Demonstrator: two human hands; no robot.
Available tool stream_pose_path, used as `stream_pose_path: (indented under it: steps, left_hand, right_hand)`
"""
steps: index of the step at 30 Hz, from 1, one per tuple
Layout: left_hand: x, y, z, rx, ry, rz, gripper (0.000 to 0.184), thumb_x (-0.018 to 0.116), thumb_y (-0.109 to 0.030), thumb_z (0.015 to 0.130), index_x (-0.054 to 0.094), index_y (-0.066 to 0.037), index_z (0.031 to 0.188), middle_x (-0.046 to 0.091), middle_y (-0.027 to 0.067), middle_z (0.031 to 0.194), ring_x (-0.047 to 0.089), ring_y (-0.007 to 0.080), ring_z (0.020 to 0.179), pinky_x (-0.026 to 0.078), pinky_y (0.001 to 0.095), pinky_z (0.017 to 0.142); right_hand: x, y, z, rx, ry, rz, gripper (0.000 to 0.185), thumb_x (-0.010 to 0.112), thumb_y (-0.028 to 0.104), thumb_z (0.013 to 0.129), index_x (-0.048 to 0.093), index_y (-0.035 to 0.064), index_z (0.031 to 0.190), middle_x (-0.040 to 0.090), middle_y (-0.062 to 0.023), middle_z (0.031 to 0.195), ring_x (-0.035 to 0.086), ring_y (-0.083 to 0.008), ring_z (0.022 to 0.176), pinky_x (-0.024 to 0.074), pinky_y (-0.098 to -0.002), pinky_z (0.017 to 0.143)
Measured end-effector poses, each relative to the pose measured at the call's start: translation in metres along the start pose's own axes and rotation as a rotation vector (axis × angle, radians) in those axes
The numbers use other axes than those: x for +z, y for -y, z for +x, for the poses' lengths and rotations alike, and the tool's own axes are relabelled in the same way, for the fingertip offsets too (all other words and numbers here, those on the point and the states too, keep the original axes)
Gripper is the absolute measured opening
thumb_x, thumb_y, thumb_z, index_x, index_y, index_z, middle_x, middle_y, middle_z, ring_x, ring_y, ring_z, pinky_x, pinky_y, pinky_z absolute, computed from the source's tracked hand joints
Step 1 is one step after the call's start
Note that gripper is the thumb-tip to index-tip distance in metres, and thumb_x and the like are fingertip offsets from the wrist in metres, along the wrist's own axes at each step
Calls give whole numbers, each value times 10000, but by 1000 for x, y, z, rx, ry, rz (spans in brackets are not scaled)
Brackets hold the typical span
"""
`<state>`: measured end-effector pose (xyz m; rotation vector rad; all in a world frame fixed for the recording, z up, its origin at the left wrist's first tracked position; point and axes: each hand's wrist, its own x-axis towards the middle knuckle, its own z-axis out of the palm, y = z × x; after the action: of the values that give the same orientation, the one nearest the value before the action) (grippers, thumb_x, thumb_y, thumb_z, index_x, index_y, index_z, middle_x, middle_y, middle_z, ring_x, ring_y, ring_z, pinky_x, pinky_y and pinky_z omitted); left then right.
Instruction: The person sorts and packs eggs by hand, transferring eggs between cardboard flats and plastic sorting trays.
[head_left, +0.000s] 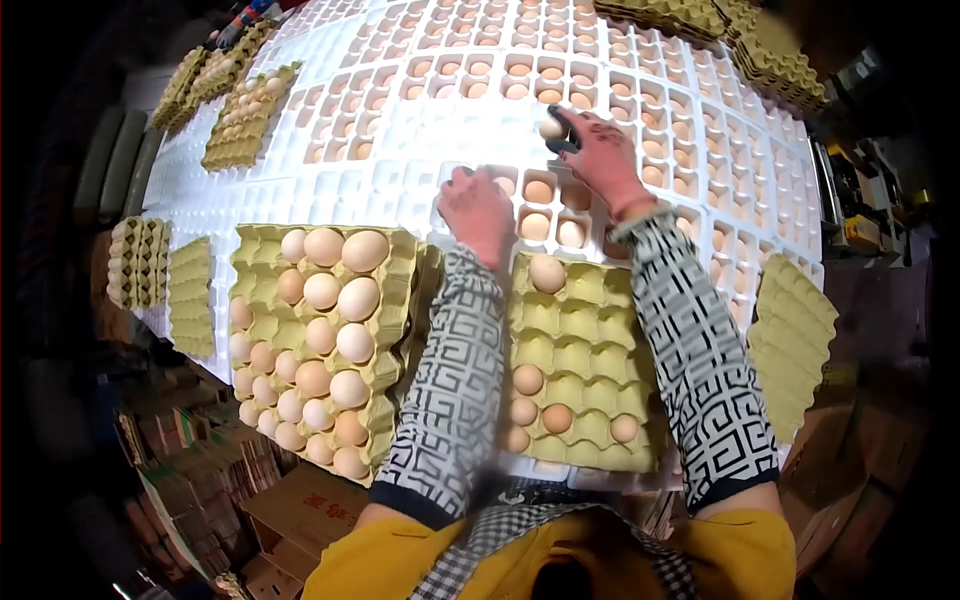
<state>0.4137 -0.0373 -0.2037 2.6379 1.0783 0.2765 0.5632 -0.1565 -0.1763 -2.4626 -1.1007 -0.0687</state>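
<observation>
My right hand [598, 155], in a pink glove with dark fingertips, pinches a pale egg [551, 127] between thumb and fingers above the white foam trays. My left hand [476, 212], in a similar glove, is lowered over a partly filled foam tray [521, 246]. Its fingers curl downward, and whatever they hold is hidden. Beside it, several eggs [537, 190] sit in that tray's cells. Closer to me lies a greenish pulp egg tray [590, 340] with several eggs left in it, between my forearms. A stack of pulp trays bearing many eggs [358, 299] stands left of my left forearm.
Foam trays filled with eggs [450, 80] cover the table's far and right parts. Pulp trays stand at the left edge [140, 262], the upper left [245, 118] and the far right [780, 65]. A pulp tray [792, 340] leans at right. Cardboard boxes [300, 510] sit below.
</observation>
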Motion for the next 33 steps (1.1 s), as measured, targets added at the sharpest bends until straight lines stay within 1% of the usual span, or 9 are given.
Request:
stream_pose_path:
  steps: [3, 9, 11, 14, 17, 20, 23, 28, 33]
  left_hand:
    - [8, 4, -3, 17, -61, -104, 316, 612, -147, 830, 605, -90, 1142, 537, 143, 1150, 524, 375, 1075, 414, 514, 896]
    - [-5, 11, -23, 205, -9, -115, 457, 618, -115, 789, 558, -78, 1240, 498, 179, 1324, 476, 381, 1225, 375, 483, 1047]
    - [-8, 23, -27, 212, 9, -442, 446, 576, -76, 808, 553, -75, 1253, 515, 171, 1286, 485, 363, 1204, 385, 471, 1028]
    - [-39, 14, -48, 138, 35, -860, 409, 547, -28, 853, 568, -35, 1262, 592, 146, 1216, 560, 280, 1132, 440, 358, 981]
    - [-62, 16, -85, 187, 164, -1007, 336, 567, -7, 885, 611, -16, 1217, 670, 97, 1145, 619, 146, 1030, 475, 263, 894]
    - [-94, 21, -137, 324, 388, -508, 447, 716, -144, 804, 625, -87, 1237, 637, 135, 1072, 632, 246, 973, 498, 346, 886]
    - [-95, 29, -191, 350, 610, -80, 530, 800, -308, 702, 634, -159, 1183, 531, 165, 1055, 589, 344, 929, 493, 420, 824]
    - [-85, 43, -218, 413, 423, -226, 491, 757, -147, 738, 597, -118, 1202, 516, 195, 1141, 587, 360, 1001, 499, 427, 869]
    - [-120, 69, -232, -346, 502, -1386, 410, 662, -37, 800, 561, 10, 1194, 614, 99, 1136, 623, 199, 1022, 524, 318, 897]
  right_hand:
    - [24, -10, 15, -76, 334, -227, 581, 657, 271, 877, 445, 258, 1418, 576, -104, 1233, 543, -300, 1180, 448, -423, 963]
    - [16, -4, -41, -42, -189, 42, 544, 680, 287, 840, 534, 179, 1352, 545, -121, 1293, 486, -324, 1217, 364, -483, 1034]
    - [-19, 27, -79, 81, 144, 336, 643, 691, 432, 798, 532, 168, 1362, 610, -129, 1161, 594, -324, 1055, 465, -420, 926]
    - [-33, 76, -123, -339, 391, -331, 519, 639, 300, 802, 557, 159, 1295, 605, -83, 982, 614, -217, 983, 481, -317, 763]
    - [-37, 50, -145, -273, 123, 413, 510, 665, 115, 750, 562, 99, 1249, 624, -123, 1100, 604, -311, 997, 505, -417, 825]
    - [-98, 39, -178, 385, 32, 1367, 440, 662, 42, 754, 581, 2, 1184, 643, -75, 1128, 618, -159, 1024, 499, -291, 891]
    - [-122, 24, -238, 453, 206, 1097, 327, 681, 47, 764, 627, 4, 1083, 681, -56, 977, 634, -122, 887, 520, -290, 807]
    - [-45, 94, -332, -190, 797, -159, 827, 650, 625, 761, 496, 93, 1375, 652, -115, 867, 642, -241, 813, 466, -358, 684]
    - [-91, 68, -336, 434, 423, 1008, 517, 690, 122, 839, 506, 58, 1317, 674, -94, 1016, 679, -194, 826, 542, -322, 641]
